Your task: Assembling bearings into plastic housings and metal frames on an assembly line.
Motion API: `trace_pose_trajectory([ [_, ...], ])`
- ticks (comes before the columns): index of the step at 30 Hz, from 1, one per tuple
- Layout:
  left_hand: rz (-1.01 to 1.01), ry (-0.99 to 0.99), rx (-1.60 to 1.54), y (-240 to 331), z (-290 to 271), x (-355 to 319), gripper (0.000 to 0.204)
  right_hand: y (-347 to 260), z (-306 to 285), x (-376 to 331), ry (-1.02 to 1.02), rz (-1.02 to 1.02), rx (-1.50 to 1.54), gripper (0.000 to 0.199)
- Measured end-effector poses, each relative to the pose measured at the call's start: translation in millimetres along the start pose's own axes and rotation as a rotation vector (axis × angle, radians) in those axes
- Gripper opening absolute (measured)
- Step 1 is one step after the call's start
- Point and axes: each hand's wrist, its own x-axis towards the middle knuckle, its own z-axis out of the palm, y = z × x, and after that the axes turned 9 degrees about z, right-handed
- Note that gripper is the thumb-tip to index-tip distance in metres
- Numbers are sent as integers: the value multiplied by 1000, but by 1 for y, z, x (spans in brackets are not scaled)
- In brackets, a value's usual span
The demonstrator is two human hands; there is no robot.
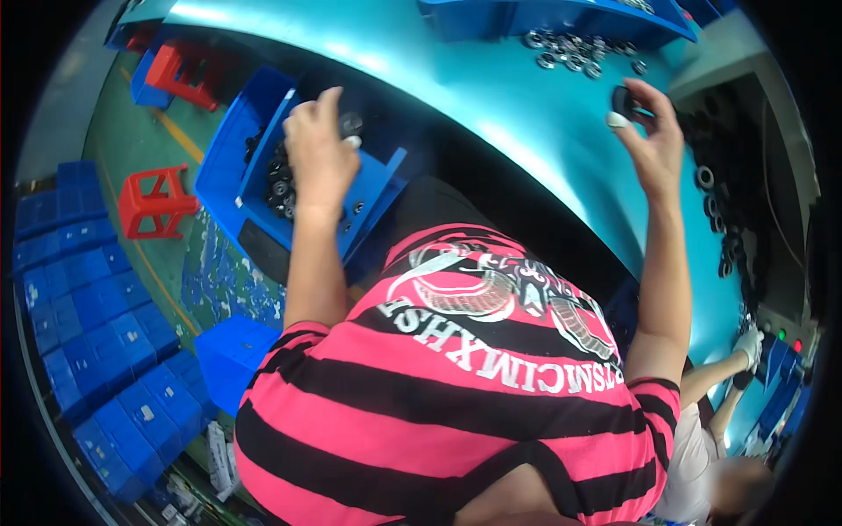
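My left hand (317,151) reaches down into a blue plastic bin (230,149) at my left side. The bin holds several small black ring-shaped parts (279,186), and my fingers are curled over them; one round part shows at my fingertips. My right hand (649,131) is raised over the teal table (491,96) at the right, pinching a small black ring part (624,101) between thumb and fingers. A pile of metal rings (574,50) lies on the table beyond it.
Red stools (153,200) stand on the green floor at left, beside stacked blue crates (96,351). Blue trays (544,16) sit at the table's far edge. Black rings (715,197) line the right side. Another person's gloved hand (748,344) works at lower right.
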Motion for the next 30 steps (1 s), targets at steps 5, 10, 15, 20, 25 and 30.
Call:
trace_pose_trajectory([
  [5, -249, -72, -851, 20, 5, 2, 41, -39, 33, -7, -117, -59, 48, 59],
  [10, -168, -321, -1839, 106, 44, 36, 47, -53, 56, -15, -125, -170, 22, 61],
  [15, -249, -401, -2294, 131, 77, 54, 47, -45, 58, -13, -273, -108, 141, 59],
  [20, -162, -452, -2391, 123, 78, 53, 43, 30, 23, 47, 69, 74, -66, 44],
  [25, -106, -407, -2375, 124, 67, 51, 41, 129, -1, 101, 418, -44, -924, 46],
  [30, -105, -408, -2372, 121, 63, 49, 39, 130, -7, 107, 238, 76, -868, 43],
])
